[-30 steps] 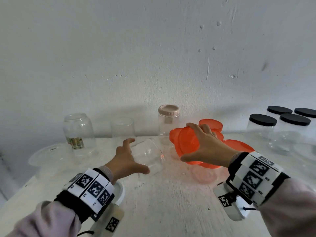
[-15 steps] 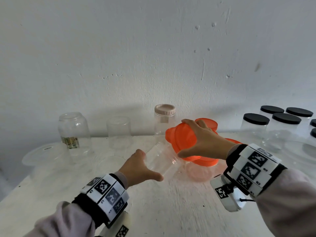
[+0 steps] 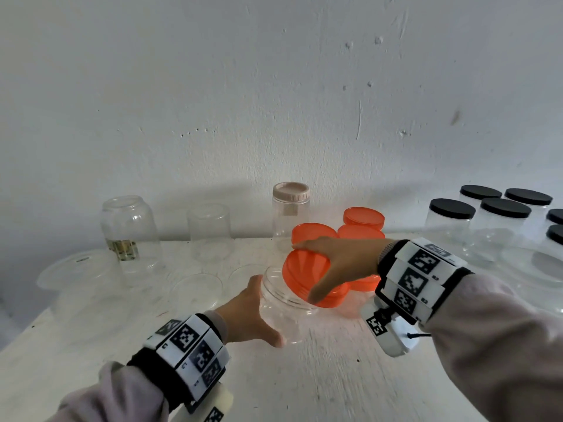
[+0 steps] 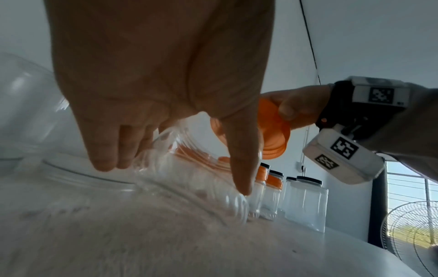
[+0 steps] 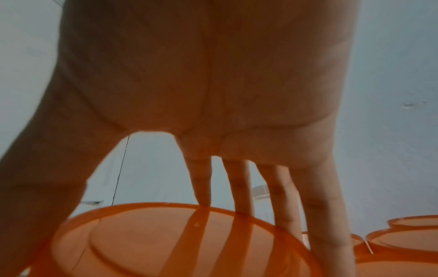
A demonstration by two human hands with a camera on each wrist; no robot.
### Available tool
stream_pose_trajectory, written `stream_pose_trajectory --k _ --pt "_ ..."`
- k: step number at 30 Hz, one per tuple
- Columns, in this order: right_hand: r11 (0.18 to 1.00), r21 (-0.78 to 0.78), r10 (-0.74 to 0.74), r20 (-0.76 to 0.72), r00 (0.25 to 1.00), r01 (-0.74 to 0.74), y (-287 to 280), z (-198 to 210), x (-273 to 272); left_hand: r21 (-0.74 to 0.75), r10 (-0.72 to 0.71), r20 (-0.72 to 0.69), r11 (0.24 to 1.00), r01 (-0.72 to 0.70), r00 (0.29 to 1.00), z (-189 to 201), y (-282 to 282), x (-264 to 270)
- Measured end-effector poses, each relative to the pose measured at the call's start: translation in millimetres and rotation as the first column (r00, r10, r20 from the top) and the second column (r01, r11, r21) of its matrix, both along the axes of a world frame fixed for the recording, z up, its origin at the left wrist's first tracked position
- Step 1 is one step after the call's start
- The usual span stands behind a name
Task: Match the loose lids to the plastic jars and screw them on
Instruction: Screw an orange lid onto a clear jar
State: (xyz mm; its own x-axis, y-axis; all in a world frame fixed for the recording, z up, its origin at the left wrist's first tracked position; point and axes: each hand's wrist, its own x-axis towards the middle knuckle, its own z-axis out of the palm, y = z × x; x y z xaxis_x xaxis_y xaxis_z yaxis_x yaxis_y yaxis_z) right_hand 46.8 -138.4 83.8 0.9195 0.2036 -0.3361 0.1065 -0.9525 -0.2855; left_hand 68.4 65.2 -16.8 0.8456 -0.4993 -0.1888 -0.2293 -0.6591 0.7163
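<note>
Clear jar (image 3: 283, 312) tilted at the counter's (image 3: 320, 388) middle, orange lid (image 3: 307, 274) held at its mouth.
The left hand (image 3: 246, 315) grasps the jar, thumb and fingers (image 4: 104, 150) wrapped around its wall. The right hand (image 3: 341, 263) grips the lid by its rim, fingers (image 5: 239, 187) spread over the top. More orange lids (image 3: 362, 217) lie just behind; 1 beige-capped jar (image 3: 291, 214) stands at the back edge.

The left hand (image 3: 243, 315) has stood the clear jar (image 3: 285, 309) upright, the orange lid (image 3: 307, 274) lowered over its mouth.
</note>
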Motion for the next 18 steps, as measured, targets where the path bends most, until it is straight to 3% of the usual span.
stream_pose_trajectory --k 9,18 --pt "0.982 -0.165 0.075 -0.082 0.994 -0.088 29.6 0.0 8.9 -0.172 -0.109 -0.023 0.98 0.104 0.994 -1.3 -1.8 -6.6" --pt "0.97 -0.217 0.09 -0.108 0.99 -0.112 42.0 0.4 11.9 -0.326 -0.149 -0.012 0.935 0.137 0.989 -7.3 -6.2 -4.3"
